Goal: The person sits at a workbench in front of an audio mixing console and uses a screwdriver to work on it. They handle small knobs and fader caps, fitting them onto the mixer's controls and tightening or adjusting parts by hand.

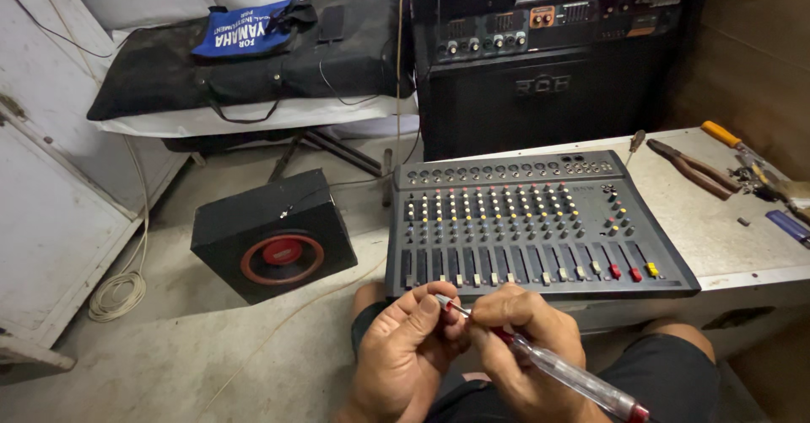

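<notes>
My right hand (523, 351) grips a screwdriver (574, 377) with a clear handle and a red end; its metal tip points up and left. My left hand (413, 347) is closed around something small at that tip; what it pinches is hidden by the fingers. Both hands hover over my lap, just in front of the near edge of a grey audio mixer (531, 220) with rows of knobs and faders. The mixer lies on a low white bench (726, 237).
Pliers (693, 170), a yellow-handled tool (726, 136) and small parts lie at the bench's right end. A black speaker box with a red cone (274, 237) sits on the floor to the left. Behind stand a black amplifier (540, 60), a long black bag (253, 52) and a coiled white cable (118, 292).
</notes>
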Tool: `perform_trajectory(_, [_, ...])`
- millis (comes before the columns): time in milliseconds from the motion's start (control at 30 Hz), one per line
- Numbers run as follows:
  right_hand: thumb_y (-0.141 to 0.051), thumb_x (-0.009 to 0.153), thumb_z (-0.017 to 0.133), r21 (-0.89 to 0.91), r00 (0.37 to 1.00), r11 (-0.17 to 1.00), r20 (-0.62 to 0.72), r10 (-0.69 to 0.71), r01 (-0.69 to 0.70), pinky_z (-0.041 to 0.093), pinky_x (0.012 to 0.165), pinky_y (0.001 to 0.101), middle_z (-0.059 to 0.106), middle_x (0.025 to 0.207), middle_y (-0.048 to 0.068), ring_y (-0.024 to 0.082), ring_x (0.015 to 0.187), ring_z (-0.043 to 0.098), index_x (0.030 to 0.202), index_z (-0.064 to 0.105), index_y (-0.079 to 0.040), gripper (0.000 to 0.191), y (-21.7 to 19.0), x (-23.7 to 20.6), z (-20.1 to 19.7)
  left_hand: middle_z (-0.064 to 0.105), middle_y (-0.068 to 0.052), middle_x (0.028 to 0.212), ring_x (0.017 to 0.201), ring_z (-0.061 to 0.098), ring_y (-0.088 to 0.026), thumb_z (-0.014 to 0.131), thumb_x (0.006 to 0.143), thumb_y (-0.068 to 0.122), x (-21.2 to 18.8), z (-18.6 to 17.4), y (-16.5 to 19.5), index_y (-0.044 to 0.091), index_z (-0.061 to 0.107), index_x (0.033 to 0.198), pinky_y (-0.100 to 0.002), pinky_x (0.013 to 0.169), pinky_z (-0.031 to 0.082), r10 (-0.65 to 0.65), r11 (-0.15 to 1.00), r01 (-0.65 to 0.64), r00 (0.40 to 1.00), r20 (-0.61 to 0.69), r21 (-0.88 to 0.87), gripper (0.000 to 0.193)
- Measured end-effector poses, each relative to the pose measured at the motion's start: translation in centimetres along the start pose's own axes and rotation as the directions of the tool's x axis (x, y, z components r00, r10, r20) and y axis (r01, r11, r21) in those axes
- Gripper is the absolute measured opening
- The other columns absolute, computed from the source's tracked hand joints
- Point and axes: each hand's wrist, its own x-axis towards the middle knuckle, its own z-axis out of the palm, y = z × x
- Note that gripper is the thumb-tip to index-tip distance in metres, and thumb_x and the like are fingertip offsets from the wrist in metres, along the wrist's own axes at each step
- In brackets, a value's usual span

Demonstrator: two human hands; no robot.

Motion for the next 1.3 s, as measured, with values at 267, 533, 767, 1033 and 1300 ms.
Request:
perform_trajectory(267, [0.013, 0.084, 0.069, 0.013, 0.998, 0.998, 0.039, 0.054, -0.055, 0.056, 0.062, 0.0255, 0.072, 0.082, 0.01, 0.014, 0.069, 0.069, 0.095, 0.062, 0.0, 0.019, -0.3, 1.0, 1.0, 0.067, -0.009, 0.09, 0.079, 0.061, -0.016, 0.059, 0.101, 0.017, 0.2, -0.4, 1.2, -0.003, 0.065, 0.117, -0.034, 0.078, 0.053, 0.028, 0.997, -0.029, 1.0, 0.01, 0.074, 0.026])
perform_trajectory(533, [0.012, 0.081, 0.071, -0.081, 1.0, 0.997, -0.015, -0.006, 0.005, 0.053, 0.06, 0.0245, 0.07, 0.081, 0.007, 0.012, 0.066, 0.066, 0.096, 0.061, -0.001, 0.021, -0.5, 0.7, 1.4, 0.066, -0.006, 0.088, 0.08, 0.061, -0.014, 0.06, 0.101, 0.02, -0.4, -0.1, 1.5, -0.002, 0.066, 0.117, -0.032, 0.079, 0.054, -0.006, 0.992, 0.008, 1.0, -0.019, 0.127, 0.028])
perform_trajectory(767, [0.012, 0.082, 0.07, -0.066, 0.997, 0.995, -0.001, 0.076, -0.075, 0.053, 0.058, 0.0247, 0.07, 0.08, 0.008, 0.012, 0.065, 0.067, 0.093, 0.062, -0.001, 0.019, -0.3, 0.6, 1.8, 0.067, -0.005, 0.089, 0.079, 0.061, -0.014, 0.061, 0.101, 0.02, -0.4, -0.6, 1.2, -0.001, 0.066, 0.117, -0.031, 0.078, 0.053, 0.002, 0.988, -0.002, 1.0, -0.003, 0.155, 0.027])
perform_trajectory(1033, [0.01, 0.084, 0.07, 0.063, 0.988, 0.987, 0.048, 0.147, -0.15, 0.056, 0.065, 0.0264, 0.07, 0.084, 0.009, 0.014, 0.072, 0.068, 0.093, 0.062, 0.001, 0.015, 1.1, 0.1, 1.7, 0.069, -0.007, 0.091, 0.08, 0.064, -0.016, 0.063, 0.099, 0.015, -0.1, -1.0, 1.1, 0.0, 0.067, 0.114, -0.031, 0.078, 0.053, 0.019, 0.981, -0.016, 1.0, -0.014, 0.194, 0.022])
perform_trajectory(1300, [0.006, 0.084, 0.068, 0.111, 0.964, 0.958, 0.029, 0.263, -0.265, 0.057, 0.069, 0.0285, 0.072, 0.086, 0.011, 0.015, 0.075, 0.069, 0.092, 0.063, 0.002, 0.01, 2.7, -1.2, 0.3, 0.07, -0.008, 0.096, 0.083, 0.064, -0.016, 0.063, 0.099, 0.015, 0.3, -0.9, -0.5, -0.001, 0.066, 0.112, -0.032, 0.082, 0.054, 0.001, 0.99, -0.001, 1.0, 0.001, 0.139, 0.02])
